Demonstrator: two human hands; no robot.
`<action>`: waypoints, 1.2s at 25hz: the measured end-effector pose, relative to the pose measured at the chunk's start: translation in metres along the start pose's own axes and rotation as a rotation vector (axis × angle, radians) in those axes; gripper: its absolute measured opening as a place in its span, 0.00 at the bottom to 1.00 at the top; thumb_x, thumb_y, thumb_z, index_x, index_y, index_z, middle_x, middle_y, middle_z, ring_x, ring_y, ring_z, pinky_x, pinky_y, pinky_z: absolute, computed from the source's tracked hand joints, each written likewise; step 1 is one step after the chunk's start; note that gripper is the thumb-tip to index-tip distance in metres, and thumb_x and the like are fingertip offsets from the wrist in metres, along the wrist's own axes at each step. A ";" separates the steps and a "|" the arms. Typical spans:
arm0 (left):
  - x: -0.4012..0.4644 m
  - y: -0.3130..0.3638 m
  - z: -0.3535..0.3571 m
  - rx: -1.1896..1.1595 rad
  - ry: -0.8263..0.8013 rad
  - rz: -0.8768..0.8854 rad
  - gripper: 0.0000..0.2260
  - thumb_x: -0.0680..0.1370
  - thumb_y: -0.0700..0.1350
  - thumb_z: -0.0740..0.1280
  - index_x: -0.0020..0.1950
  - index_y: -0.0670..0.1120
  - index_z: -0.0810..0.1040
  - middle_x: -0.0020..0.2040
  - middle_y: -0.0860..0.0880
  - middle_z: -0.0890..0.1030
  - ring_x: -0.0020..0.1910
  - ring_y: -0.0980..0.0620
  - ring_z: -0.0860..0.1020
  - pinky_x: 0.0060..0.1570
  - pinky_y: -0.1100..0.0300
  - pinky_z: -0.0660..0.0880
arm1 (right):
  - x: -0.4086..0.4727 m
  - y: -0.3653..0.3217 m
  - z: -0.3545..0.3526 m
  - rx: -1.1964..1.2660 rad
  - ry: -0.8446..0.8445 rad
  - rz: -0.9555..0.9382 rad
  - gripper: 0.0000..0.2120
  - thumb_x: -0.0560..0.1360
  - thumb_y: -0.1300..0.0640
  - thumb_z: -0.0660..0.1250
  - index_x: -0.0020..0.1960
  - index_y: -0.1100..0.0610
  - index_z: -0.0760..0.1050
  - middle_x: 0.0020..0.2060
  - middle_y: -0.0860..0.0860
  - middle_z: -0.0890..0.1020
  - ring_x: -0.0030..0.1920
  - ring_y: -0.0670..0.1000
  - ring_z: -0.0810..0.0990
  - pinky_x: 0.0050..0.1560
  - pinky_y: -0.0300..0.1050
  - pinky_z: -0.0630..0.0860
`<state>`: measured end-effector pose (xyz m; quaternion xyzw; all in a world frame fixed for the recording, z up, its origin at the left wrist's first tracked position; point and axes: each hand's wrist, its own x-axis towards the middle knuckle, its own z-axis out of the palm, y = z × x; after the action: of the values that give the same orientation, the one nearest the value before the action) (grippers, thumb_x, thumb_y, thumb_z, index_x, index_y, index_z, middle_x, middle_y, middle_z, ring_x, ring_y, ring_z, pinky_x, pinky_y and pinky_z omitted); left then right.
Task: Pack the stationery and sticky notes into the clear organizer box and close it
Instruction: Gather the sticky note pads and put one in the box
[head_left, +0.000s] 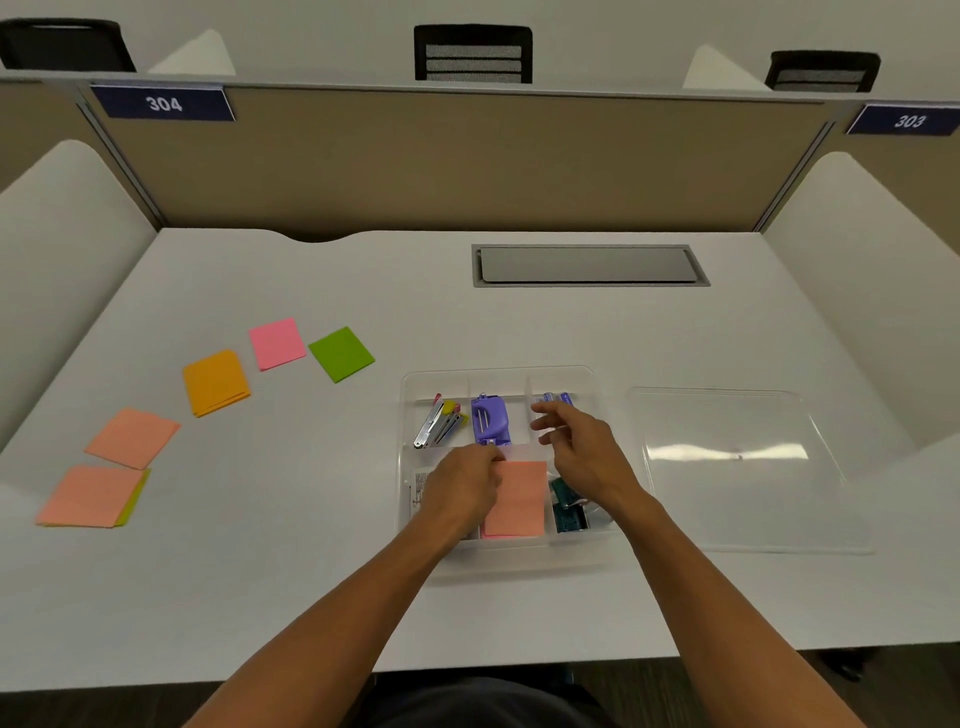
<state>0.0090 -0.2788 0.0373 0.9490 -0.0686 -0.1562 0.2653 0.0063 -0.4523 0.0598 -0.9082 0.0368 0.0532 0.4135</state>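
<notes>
The left hand pinches a salmon pad into the organizer box near the counter's front edge; the right hand hovers, fingers relaxed. A crooked pad could block the lid.

White surface. Clear box holding a purple punch and salmon notes. Loose pads in pink, green, orange and salmon.

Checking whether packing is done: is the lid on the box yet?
No, the lid lies flat on the desk to the right of the open box.
</notes>
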 end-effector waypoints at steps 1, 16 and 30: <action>-0.001 0.000 0.001 0.027 -0.005 0.003 0.16 0.80 0.48 0.63 0.68 0.51 0.73 0.64 0.49 0.78 0.59 0.49 0.77 0.59 0.55 0.73 | 0.000 0.000 0.001 -0.001 -0.002 0.001 0.19 0.81 0.66 0.56 0.67 0.51 0.72 0.54 0.47 0.81 0.49 0.44 0.80 0.47 0.28 0.72; -0.018 -0.062 -0.053 -0.057 0.448 0.077 0.20 0.78 0.52 0.66 0.68 0.49 0.73 0.65 0.50 0.76 0.61 0.51 0.75 0.56 0.60 0.74 | 0.023 -0.053 0.053 0.033 -0.114 -0.144 0.20 0.80 0.60 0.62 0.71 0.48 0.69 0.65 0.47 0.77 0.55 0.44 0.76 0.56 0.36 0.72; -0.080 -0.266 -0.127 -0.032 0.695 -0.323 0.18 0.75 0.48 0.69 0.65 0.47 0.75 0.65 0.47 0.75 0.64 0.45 0.72 0.60 0.48 0.74 | 0.092 -0.149 0.162 -0.063 -0.258 -0.239 0.25 0.78 0.56 0.65 0.73 0.52 0.65 0.66 0.51 0.74 0.57 0.50 0.78 0.57 0.44 0.74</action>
<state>-0.0116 0.0254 0.0218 0.9396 0.1783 0.1339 0.2595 0.1037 -0.2350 0.0538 -0.9044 -0.1262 0.1209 0.3893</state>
